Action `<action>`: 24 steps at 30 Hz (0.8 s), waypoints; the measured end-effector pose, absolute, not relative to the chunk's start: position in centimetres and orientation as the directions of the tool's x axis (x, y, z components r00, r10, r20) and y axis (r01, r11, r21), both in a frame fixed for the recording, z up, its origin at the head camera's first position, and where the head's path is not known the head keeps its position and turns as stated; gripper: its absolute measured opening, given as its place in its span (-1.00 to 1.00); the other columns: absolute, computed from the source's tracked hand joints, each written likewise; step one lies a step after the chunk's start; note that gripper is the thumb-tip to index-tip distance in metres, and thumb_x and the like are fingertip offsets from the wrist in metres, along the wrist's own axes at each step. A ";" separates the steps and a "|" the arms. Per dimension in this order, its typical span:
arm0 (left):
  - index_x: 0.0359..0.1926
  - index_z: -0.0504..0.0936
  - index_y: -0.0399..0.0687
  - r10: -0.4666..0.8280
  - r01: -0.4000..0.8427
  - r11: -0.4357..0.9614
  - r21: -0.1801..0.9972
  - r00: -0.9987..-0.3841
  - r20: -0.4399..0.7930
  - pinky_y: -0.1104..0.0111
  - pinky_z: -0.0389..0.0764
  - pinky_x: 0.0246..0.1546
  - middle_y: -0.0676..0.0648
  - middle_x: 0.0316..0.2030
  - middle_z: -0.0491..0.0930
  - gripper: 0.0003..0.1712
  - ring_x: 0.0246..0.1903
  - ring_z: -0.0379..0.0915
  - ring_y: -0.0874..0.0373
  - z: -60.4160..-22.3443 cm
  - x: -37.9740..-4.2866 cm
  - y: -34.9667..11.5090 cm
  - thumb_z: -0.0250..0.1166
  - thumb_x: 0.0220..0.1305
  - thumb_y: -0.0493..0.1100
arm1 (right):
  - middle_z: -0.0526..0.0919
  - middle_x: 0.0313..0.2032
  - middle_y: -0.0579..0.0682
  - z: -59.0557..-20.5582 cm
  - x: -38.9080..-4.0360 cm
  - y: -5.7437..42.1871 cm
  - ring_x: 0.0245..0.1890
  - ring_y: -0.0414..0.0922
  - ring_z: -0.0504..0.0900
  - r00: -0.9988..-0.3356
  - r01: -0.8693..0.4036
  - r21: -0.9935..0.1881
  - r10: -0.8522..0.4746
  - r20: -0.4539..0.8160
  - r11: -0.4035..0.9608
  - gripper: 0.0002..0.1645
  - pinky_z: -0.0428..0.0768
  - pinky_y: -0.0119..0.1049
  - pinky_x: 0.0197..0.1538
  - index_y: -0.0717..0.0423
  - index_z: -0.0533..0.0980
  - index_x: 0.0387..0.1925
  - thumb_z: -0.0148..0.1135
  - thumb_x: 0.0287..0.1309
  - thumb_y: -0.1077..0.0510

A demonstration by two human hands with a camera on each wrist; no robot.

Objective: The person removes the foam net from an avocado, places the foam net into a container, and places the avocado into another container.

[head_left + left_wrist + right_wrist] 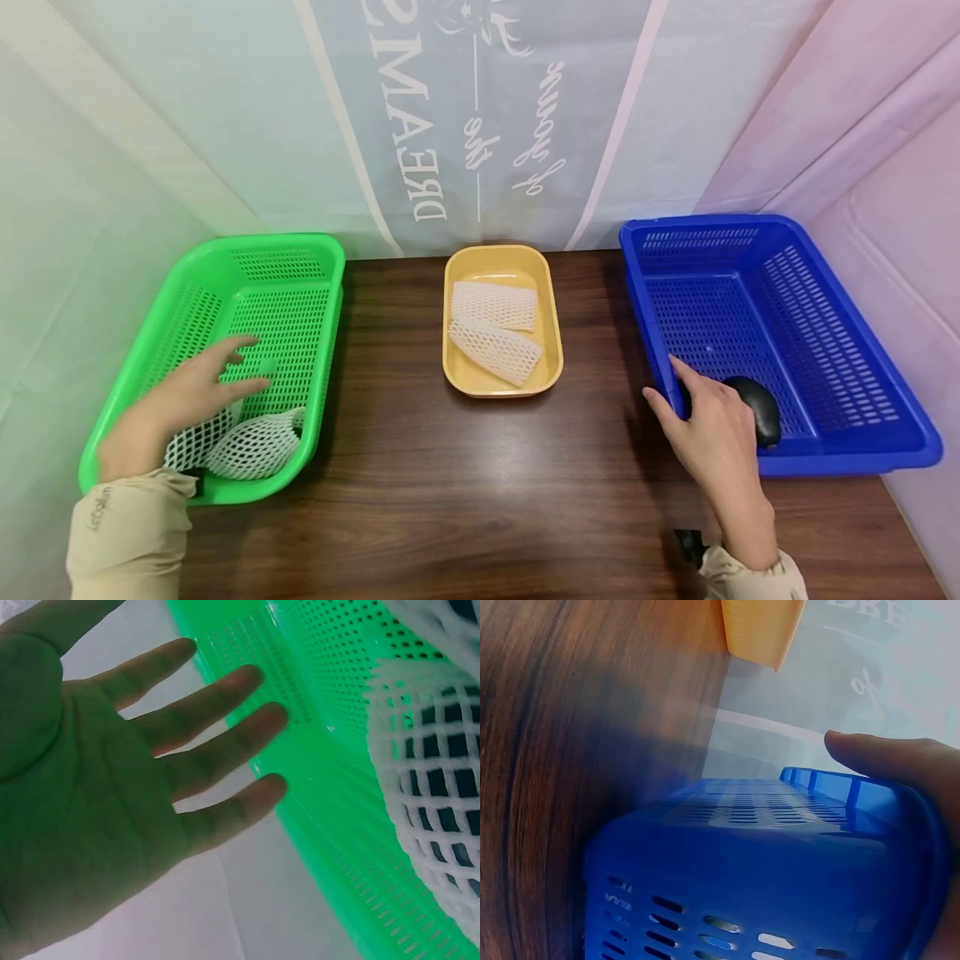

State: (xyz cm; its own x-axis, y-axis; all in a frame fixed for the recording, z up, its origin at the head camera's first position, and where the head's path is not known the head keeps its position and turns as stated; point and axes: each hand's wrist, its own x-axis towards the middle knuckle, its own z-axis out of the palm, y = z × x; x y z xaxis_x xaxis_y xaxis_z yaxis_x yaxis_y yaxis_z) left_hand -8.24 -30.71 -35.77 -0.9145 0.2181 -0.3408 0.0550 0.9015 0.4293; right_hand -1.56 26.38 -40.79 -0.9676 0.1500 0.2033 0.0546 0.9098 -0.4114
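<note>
My left hand [187,392] hovers over the green basket [337,283], fingers spread and the palm bare in the left wrist view. Below it, in the basket's near end, lie two dark items in white foam net sleeves [255,446]; one net sleeve [442,795] shows close up. My right hand [716,433] reaches over the near left corner of the blue basket [847,462]. Its thumb [885,754] stays straight, outside the rim. Beside those fingers lies a smooth, dark, avocado-like oval [757,408]. Another dark patch shows under the hand; its lower fingers are hidden.
Between the baskets stands a small yellow tray [555,367] with two empty white net sleeves [495,350]. All stand on a dark wooden table [465,500]. A printed cloth [510,125] hangs behind, with pale cloth on both sides. A small black object [688,546] shows by the right sleeve.
</note>
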 end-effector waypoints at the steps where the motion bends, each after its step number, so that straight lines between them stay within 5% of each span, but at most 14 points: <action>1: 0.50 -0.01 -0.33 0.217 0.047 0.902 0.430 -0.908 -0.357 -0.39 0.36 0.01 -0.62 0.25 0.26 -0.08 0.17 0.24 -0.60 -35.9 -8.3 -31.0 0.17 0.42 0.12 | 0.57 0.10 0.44 -40.8 -1.5 26.4 0.06 0.45 0.47 -0.969 0.059 -0.410 0.151 0.197 0.910 -0.29 0.32 0.39 0.06 0.18 0.45 0.30 0.36 0.19 -0.05; 11: 0.49 -0.13 -0.41 0.172 -0.029 0.918 0.396 -0.870 -0.462 -0.30 0.48 -0.14 -0.68 0.21 0.20 0.05 0.10 0.24 -0.66 -36.8 -9.1 -33.4 0.23 0.37 0.13 | 0.55 0.13 0.45 -40.9 -1.5 26.2 0.10 0.43 0.44 -0.973 0.080 -0.419 0.162 0.163 0.904 -0.29 0.24 0.34 0.11 0.17 0.41 0.33 0.31 0.23 -0.06; 24: 0.40 -0.10 -0.63 0.067 -0.139 0.946 0.293 -0.801 -0.595 -0.44 0.25 0.09 -0.75 0.27 -0.02 0.25 0.18 -0.01 -0.73 -37.7 -9.4 -35.3 0.39 0.15 0.18 | 0.54 0.13 0.46 -40.9 -1.4 26.3 0.11 0.43 0.42 -0.974 0.089 -0.424 0.167 0.152 0.901 -0.29 0.21 0.35 0.13 0.16 0.40 0.34 0.29 0.26 -0.07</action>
